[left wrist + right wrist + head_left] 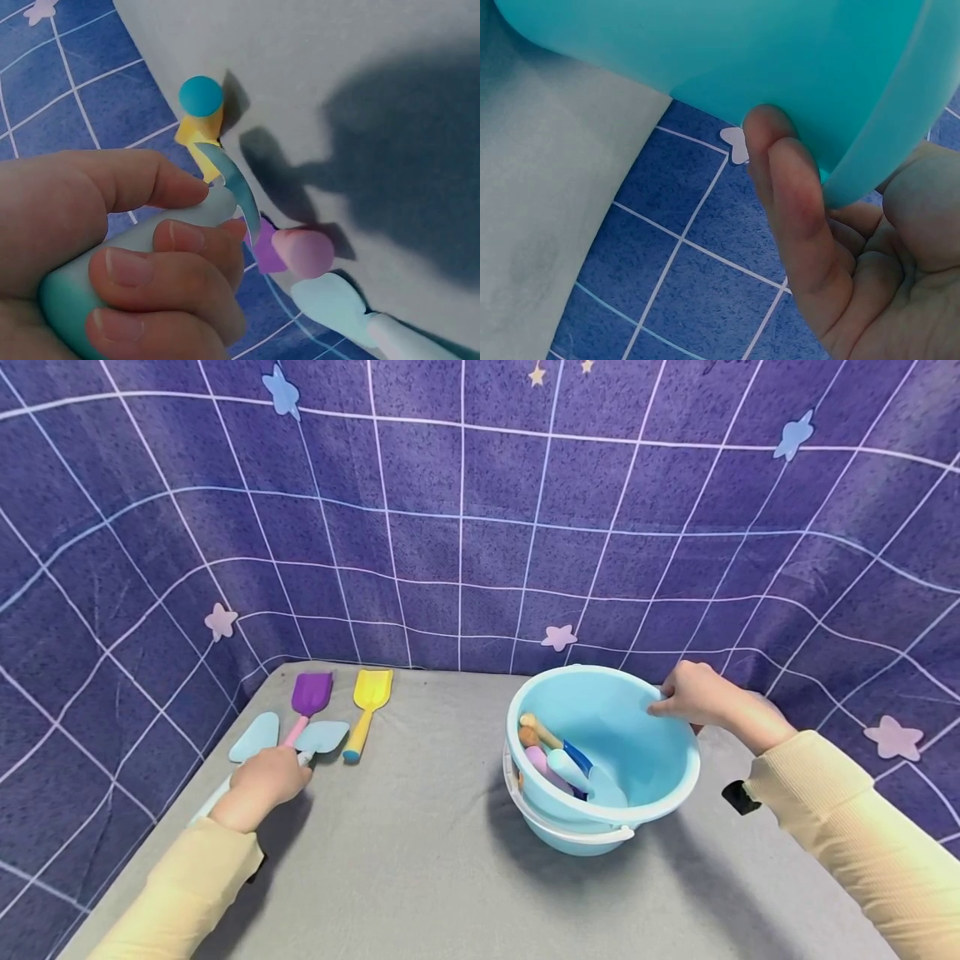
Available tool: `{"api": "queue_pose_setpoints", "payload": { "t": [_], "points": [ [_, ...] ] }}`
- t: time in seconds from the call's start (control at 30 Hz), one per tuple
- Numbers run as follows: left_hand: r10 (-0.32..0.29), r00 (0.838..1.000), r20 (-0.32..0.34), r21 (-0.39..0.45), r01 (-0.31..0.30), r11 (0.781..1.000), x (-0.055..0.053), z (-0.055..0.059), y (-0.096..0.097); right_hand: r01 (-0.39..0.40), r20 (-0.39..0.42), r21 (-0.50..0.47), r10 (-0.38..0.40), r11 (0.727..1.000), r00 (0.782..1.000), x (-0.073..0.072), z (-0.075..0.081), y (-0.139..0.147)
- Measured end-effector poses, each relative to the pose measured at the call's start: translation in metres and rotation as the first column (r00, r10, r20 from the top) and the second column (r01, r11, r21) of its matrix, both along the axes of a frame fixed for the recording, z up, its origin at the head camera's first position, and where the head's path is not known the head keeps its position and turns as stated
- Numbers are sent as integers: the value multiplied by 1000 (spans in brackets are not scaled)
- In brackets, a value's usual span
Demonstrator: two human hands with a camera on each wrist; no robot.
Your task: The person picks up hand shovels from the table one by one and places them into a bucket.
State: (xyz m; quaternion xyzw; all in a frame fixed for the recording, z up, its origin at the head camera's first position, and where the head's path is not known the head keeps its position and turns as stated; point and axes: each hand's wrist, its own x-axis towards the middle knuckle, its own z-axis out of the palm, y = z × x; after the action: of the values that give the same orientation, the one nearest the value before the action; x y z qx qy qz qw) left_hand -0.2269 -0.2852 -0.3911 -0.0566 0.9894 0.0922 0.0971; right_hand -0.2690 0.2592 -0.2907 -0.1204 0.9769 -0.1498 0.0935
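My left hand [267, 777] curls round the white-and-teal handle of a toy shovel [236, 187], its pale blue blade pointing away from the palm. Just past it lie a purple shovel [311, 693] with a pink handle, a yellow shovel [367, 702] and another pale blue shovel [257, 737]. At the right, my right hand [701, 697] pinches the far right rim of a light blue bucket [637, 727], thumb inside and fingers against the outer wall. The bucket leans toward me. Several toys [566, 768] with coloured handles rest inside it.
A grey cloth-covered table [420, 843] spans the space below. Purple-blue gridded fabric [450, 552] with stars rises at the back and both sides. The bucket's white handle [555, 827] hangs down its near side.
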Motion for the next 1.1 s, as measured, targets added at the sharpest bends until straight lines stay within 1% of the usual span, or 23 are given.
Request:
{"api": "queue_pose_setpoints", "payload": {
  "t": [0.07,0.23,0.33,0.47,0.6,0.7,0.8,0.97,1.1],
  "points": [
    [-9,1000,-3,-6,9,1000,0,4,0,1,4,-3,-1,1000,1000,0,0,0],
    [-4,1000,1,-14,4,1000,-2,14,-1,9,8,-4,-9,1000,1000,0,0,0],
    [-17,1000,-25,-22,16,1000,-3,20,-1,10,6,0,-10,1000,1000,-1,0,-1],
    [-51,996,-74,-34,49,998,-4,29,0,9,8,4,-9,1000,1000,-1,0,-1],
    [-70,994,-89,-49,66,997,-8,41,4,12,8,6,-12,1000,1000,-1,0,-1],
    [-50,997,-51,-48,48,998,-12,52,8,13,13,4,-13,1000,1000,-1,0,-1],
    [-20,999,-36,-45,19,999,-15,61,12,13,17,1,-13,1000,1000,-1,0,-1],
    [-8,998,-58,-68,5,998,-20,73,18,16,16,1,-16,1000,1000,-1,0,-1],
    [-13,998,-55,-81,9,997,-25,81,23,21,15,1,-21,1000,1000,-2,0,0]
  ]
}}
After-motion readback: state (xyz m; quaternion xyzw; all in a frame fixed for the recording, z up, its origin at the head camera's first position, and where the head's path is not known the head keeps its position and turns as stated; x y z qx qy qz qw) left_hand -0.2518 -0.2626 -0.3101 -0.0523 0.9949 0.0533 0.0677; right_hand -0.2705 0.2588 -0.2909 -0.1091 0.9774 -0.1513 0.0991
